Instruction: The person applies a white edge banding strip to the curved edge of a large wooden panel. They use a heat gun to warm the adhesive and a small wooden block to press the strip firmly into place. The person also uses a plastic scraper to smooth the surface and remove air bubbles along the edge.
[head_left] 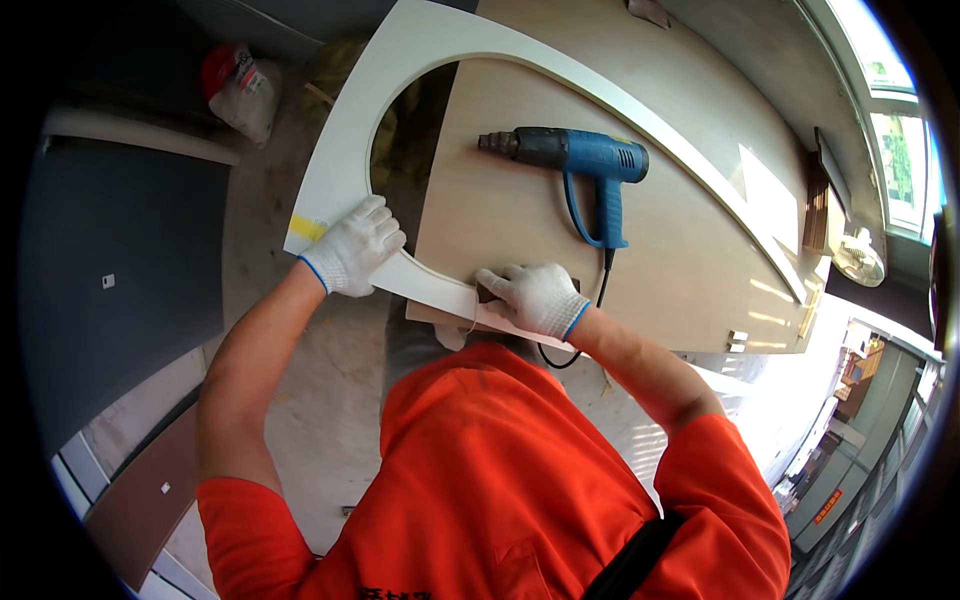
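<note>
A white panel [340,130] with a large curved cut-out lies across the table, its left end jutting past the table edge. My left hand [356,247], in a white knit glove, is closed around the panel's near left corner, beside a strip of yellow tape [307,228]. My right hand [535,298], gloved too, grips a small dark block [486,293] against the panel's narrow near side; most of the block is hidden under the fingers. A thin strip [475,308] hangs from the panel edge there. Inside the cut-out rests a blue heat gun [590,160], nozzle pointing left.
The wooden table [690,260] extends to the right, toward a window. The heat gun's black cord [604,285] runs off the near edge by my right wrist. A small white fan [858,258] stands at the far right. Bags [245,95] sit on the floor at the left, near dark panels [120,260].
</note>
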